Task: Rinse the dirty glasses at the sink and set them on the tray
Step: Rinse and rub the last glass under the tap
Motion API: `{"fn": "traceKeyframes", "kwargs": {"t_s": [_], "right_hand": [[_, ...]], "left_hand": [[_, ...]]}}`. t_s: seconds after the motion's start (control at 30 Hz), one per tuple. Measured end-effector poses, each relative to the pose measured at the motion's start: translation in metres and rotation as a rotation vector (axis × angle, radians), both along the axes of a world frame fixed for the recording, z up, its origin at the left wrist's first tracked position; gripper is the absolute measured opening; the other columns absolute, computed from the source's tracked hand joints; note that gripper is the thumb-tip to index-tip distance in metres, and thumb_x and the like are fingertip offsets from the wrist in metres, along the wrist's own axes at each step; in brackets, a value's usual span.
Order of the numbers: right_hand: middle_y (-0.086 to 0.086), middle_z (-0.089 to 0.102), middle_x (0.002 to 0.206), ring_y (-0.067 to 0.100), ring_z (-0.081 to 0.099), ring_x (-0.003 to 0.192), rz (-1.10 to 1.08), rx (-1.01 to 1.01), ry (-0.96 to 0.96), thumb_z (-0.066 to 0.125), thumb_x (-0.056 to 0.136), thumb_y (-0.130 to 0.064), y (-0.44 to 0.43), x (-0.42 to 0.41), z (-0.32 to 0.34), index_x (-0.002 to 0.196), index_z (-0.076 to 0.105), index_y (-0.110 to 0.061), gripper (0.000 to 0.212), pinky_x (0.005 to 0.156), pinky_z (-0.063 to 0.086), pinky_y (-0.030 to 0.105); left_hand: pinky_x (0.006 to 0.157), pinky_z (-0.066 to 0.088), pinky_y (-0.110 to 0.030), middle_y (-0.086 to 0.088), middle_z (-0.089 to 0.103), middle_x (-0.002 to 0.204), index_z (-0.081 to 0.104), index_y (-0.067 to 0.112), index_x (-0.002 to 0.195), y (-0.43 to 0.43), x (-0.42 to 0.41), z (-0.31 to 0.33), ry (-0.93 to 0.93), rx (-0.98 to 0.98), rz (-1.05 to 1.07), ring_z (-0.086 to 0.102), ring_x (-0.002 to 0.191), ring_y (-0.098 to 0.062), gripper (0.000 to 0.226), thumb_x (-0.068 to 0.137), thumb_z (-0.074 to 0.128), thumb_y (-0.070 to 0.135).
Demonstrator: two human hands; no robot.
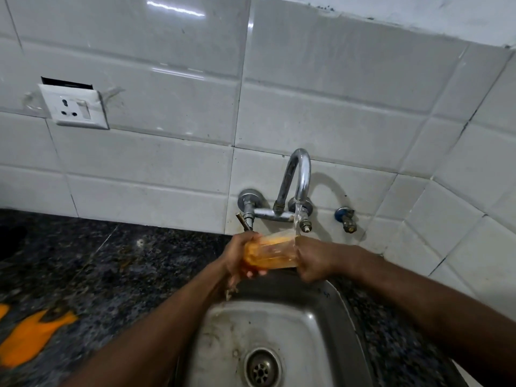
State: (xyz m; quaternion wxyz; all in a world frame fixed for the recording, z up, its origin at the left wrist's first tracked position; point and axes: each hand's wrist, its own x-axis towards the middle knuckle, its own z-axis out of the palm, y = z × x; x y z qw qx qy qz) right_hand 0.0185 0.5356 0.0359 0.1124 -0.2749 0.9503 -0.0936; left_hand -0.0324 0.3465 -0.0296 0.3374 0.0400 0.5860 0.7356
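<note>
glass (269, 251): on its side between our hands, orange residue inside
left hand (237, 256): wrapped around its base
right hand (312, 259): closed on its mouth end
tap (300, 174): water running onto the glass
sink (279, 325): below both hands

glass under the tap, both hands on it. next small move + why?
Probably tip the glass so its mouth takes the stream. It lies sideways between the left hand and right hand, above the sink, and orange residue still tints it, heaviest at the left end. The water seems to strike its outer side near the right hand, so the inside may not be flushing.
</note>
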Motion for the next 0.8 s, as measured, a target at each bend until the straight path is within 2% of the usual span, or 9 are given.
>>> {"fn": "traceKeyframes", "kwargs": {"t_s": [0.1,0.2,0.27,0.37,0.47,0.57,0.67,0.73,0.8], "right_hand": [[0.002,0.056,0.113,0.023,0.057,0.1,-0.016,0.346,-0.024,0.064,0.083,-0.015,-0.004,-0.007,-0.007,0.134,0.048,-0.022,0.055,0.082,0.047,0.029],[0.002,0.054,0.122,0.025,0.057,0.111,-0.09,0.126,-0.241,0.063,0.078,-0.02,-0.011,-0.004,-0.018,0.137,0.046,-0.032,0.063,0.094,0.051,0.036],[0.0,0.054,0.125,0.02,0.056,0.111,-0.112,-0.084,-0.249,0.061,0.077,-0.008,-0.01,-0.009,-0.016,0.134,0.047,-0.042,0.068,0.094,0.051,0.036],[0.005,0.065,0.107,0.021,0.065,0.093,0.103,0.064,-0.046,0.066,0.068,-0.01,-0.01,-0.007,-0.021,0.119,0.061,-0.029,0.055,0.08,0.058,0.042],[0.016,0.071,0.101,0.03,0.072,0.086,0.289,0.206,0.417,0.089,0.045,0.0,-0.003,-0.005,-0.037,0.114,0.065,-0.01,0.074,0.068,0.062,0.039],[0.011,0.057,0.132,0.022,0.059,0.116,0.186,0.074,0.199,0.074,0.074,-0.005,-0.003,-0.01,-0.034,0.135,0.052,-0.016,0.065,0.096,0.053,0.04],[0.009,0.05,0.137,0.021,0.052,0.124,0.009,-0.067,-0.115,0.06,0.081,-0.002,-0.01,-0.011,-0.03,0.143,0.042,-0.023,0.067,0.104,0.047,0.04],[0.009,0.051,0.136,0.024,0.051,0.123,0.004,0.055,-0.101,0.061,0.087,-0.004,-0.013,-0.008,-0.03,0.142,0.043,-0.023,0.061,0.106,0.045,0.04],[0.011,0.05,0.137,0.026,0.05,0.124,0.009,0.295,0.044,0.062,0.091,-0.009,-0.011,-0.006,-0.034,0.142,0.043,-0.018,0.055,0.104,0.044,0.037]], "left_hand": [[0.031,0.03,-0.017,-0.016,0.07,0.067,0.059,0.0,0.111,0.0,-0.009,0.001,0.036,-0.15,-0.011,0.057,0.043,-0.023,0.042,0.096,0.04,0.035],[0.037,0.04,-0.019,-0.01,0.072,0.069,0.062,0.006,0.105,-0.004,-0.013,0.0,0.061,-0.122,-0.022,0.061,0.052,-0.021,0.046,0.095,0.047,0.049],[0.038,0.041,-0.021,-0.007,0.069,0.068,0.064,0.008,0.095,-0.002,-0.009,-0.007,0.093,0.017,0.064,0.06,0.052,-0.019,0.042,0.088,0.054,0.049],[0.032,0.033,-0.019,-0.01,0.067,0.064,0.064,0.002,0.097,0.001,-0.011,-0.023,0.08,-0.071,0.126,0.054,0.042,-0.021,0.04,0.089,0.057,0.041],[0.03,0.026,-0.014,-0.017,0.064,0.069,0.06,-0.001,0.103,-0.004,-0.011,-0.016,-0.087,-0.199,-0.036,0.048,0.04,-0.021,0.047,0.092,0.047,0.043],[0.038,0.039,-0.019,-0.018,0.066,0.087,0.061,0.003,0.109,-0.004,-0.008,-0.012,0.007,-0.023,0.062,0.06,0.055,-0.023,0.055,0.091,0.05,0.053],[0.044,0.042,-0.026,-0.014,0.063,0.088,0.065,0.009,0.091,0.0,-0.001,-0.015,0.264,0.028,0.29,0.062,0.066,-0.025,0.038,0.084,0.058,0.046],[0.044,0.04,-0.025,-0.012,0.061,0.081,0.066,0.01,0.085,0.0,-0.003,-0.011,0.291,-0.124,0.315,0.057,0.062,-0.022,0.031,0.093,0.055,0.037],[0.045,0.042,-0.024,-0.013,0.065,0.086,0.065,0.01,0.095,0.0,-0.006,-0.007,0.192,-0.285,0.211,0.059,0.061,-0.021,0.031,0.099,0.048,0.036]]}}
